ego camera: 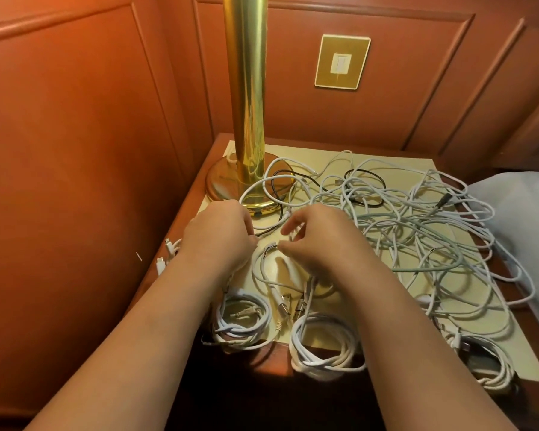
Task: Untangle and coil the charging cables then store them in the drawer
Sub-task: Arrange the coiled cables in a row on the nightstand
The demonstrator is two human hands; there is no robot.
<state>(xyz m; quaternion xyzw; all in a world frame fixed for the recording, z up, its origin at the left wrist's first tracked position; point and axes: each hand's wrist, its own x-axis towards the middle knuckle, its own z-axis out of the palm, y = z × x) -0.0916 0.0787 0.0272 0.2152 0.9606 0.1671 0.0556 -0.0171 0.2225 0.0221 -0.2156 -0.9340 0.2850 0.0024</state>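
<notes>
A big tangle of white, grey and black charging cables sprawls over the nightstand top. Three coiled white cables lie along the front edge: one at the left, one in the middle, one at the right corner. My left hand has its fingers curled on a thin black cable near the lamp base. My right hand pinches a white cable end between thumb and fingers. No drawer is in view.
A brass lamp stands at the back left of the nightstand, with cables looped over its base. Wood panelling with a brass wall plate is behind. A white pillow lies at the right. More white connectors hang off the left edge.
</notes>
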